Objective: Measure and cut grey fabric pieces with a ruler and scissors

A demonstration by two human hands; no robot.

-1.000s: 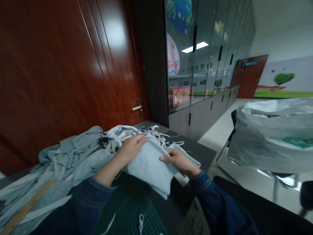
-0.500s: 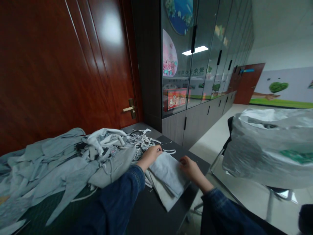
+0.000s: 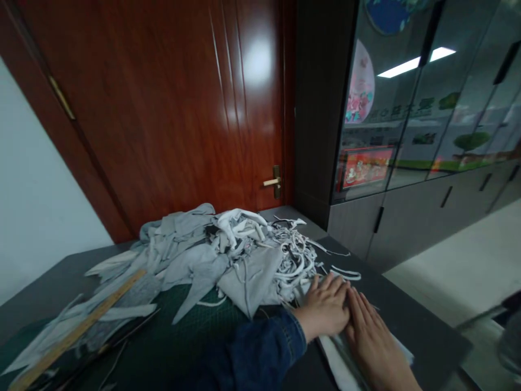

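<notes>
Now the left hand (image 3: pixel 323 312) and right hand (image 3: pixel 372 347) press flat on folded pale cloth (image 3: pixel 340 361); a careless slide could snag the white strips (image 3: pixel 295 260) alongside

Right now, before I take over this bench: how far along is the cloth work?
Looks done: a heap of white strips seems already cut. In hand: the left hand and right hand press flat on a folded pale cloth. Left: grey cloth pieces lie heaped on the green mat beside a wooden ruler, though I cannot tell whether they are finished.
</notes>
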